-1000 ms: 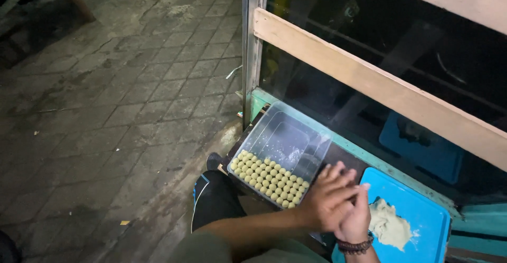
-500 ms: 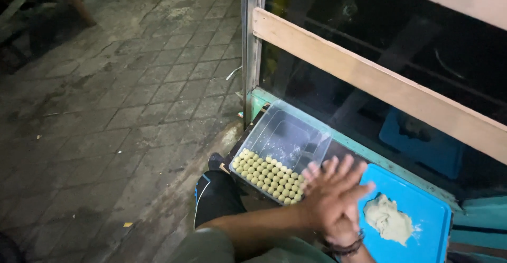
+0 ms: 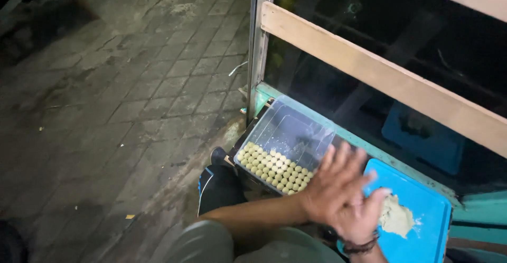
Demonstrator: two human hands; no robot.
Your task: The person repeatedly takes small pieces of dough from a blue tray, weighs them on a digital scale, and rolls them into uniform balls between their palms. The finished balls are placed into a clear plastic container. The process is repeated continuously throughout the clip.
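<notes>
Head view shows my left hand [image 3: 331,189] pressed flat over my right hand [image 3: 364,215], palms together as if rolling something hidden between them, above the blue plastic tray [image 3: 422,199] holding a pale dough lump [image 3: 397,216], beside the clear plastic box [image 3: 288,133] of small yellowish dough balls [image 3: 272,169], which I judge takes the next ball.

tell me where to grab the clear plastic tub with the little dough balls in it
Probably best by the two long rims of the clear tub, one hand on each side, coming from above. It lies flat, and its far half is bare, so a grip near the middle of the rims should keep it level and the dough balls in their rows. The left hand hovers by the near right corner.
</notes>
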